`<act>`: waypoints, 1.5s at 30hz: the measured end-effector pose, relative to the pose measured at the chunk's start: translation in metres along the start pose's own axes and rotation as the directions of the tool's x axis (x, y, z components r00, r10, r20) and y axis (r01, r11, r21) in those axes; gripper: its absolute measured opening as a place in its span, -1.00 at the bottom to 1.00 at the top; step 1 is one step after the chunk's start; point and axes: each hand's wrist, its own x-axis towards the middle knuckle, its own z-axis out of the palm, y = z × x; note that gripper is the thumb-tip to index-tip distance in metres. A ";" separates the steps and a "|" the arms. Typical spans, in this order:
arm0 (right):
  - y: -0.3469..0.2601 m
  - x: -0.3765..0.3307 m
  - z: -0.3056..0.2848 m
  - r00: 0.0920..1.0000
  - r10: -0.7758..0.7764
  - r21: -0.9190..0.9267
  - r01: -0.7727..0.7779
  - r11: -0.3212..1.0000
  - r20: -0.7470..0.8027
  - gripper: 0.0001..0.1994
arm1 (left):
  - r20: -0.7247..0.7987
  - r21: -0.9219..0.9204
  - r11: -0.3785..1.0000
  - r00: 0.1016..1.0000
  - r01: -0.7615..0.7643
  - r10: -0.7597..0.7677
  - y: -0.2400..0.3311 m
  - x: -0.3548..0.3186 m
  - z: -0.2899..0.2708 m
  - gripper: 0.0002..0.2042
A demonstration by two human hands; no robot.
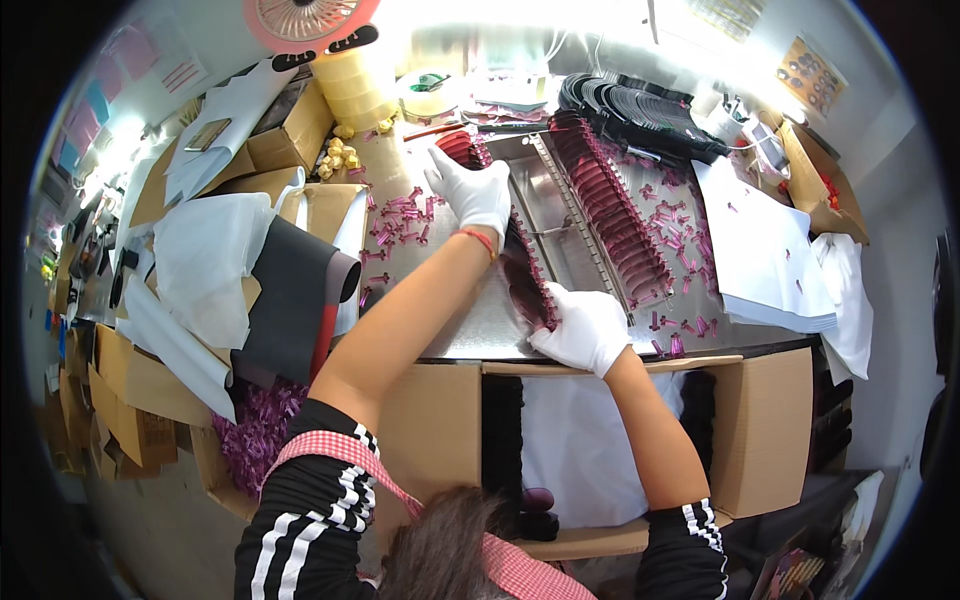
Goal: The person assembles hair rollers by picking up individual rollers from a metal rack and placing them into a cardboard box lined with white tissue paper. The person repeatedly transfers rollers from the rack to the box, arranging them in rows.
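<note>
Left hand [470, 190]: gloved in white, pressing down on the far end of a row of dark red parts [527, 272], fingers seemingly closed on it.
Right hand [585, 328]: gloved too, gripping the near end of the same row.
Row: lying on the metal worktop [470, 320], spanning between both hands.
Beside it: longer rack of similar parts [615, 205] sitting just right.
Scattered around: small pink pieces [405, 215] lying loose.
Below: open cardboard box [765, 430] standing against the worktop edge.

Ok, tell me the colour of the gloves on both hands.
White, on the left hand and the right hand; the head view shows it best.
</note>
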 end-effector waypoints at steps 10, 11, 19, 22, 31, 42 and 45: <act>0.006 -0.006 -0.001 0.999 -0.030 0.011 0.030 0.999 -0.046 -0.57 | -0.070 0.203 0.971 0.987 -0.127 0.144 -0.019 0.081 0.035 -0.18; 0.005 -0.007 -0.001 0.999 -0.025 0.014 0.026 1.000 -0.040 -0.57 | 0.025 0.143 0.974 0.984 -0.176 0.174 -0.024 0.093 0.039 -0.27; 0.009 -0.015 -0.004 0.999 0.018 0.024 -0.017 1.000 -0.037 -0.56 | 0.441 0.066 0.987 0.892 -0.145 0.102 -0.024 0.123 0.058 -0.84; 0.010 -0.016 -0.003 0.998 0.019 0.024 -0.018 1.000 -0.060 -0.58 | 0.559 0.141 0.966 0.823 -0.216 0.103 -0.015 0.122 0.061 -0.85; 0.003 -0.018 -0.004 0.995 0.091 -0.003 -0.091 0.996 -0.036 -0.67 | 0.639 0.059 0.938 0.735 -0.342 0.227 -0.019 0.120 0.079 -0.74; 0.001 -0.023 -0.043 0.949 0.161 0.403 -0.263 0.876 0.271 -0.04 | 0.918 0.393 0.871 -0.179 0.295 -0.354 0.050 0.167 -0.022 -0.52; 0.015 -0.032 -0.020 0.994 0.095 0.312 -0.107 0.944 0.053 0.00 | 0.856 0.466 0.882 -0.289 0.067 -0.430 0.063 0.166 -0.003 -0.55</act>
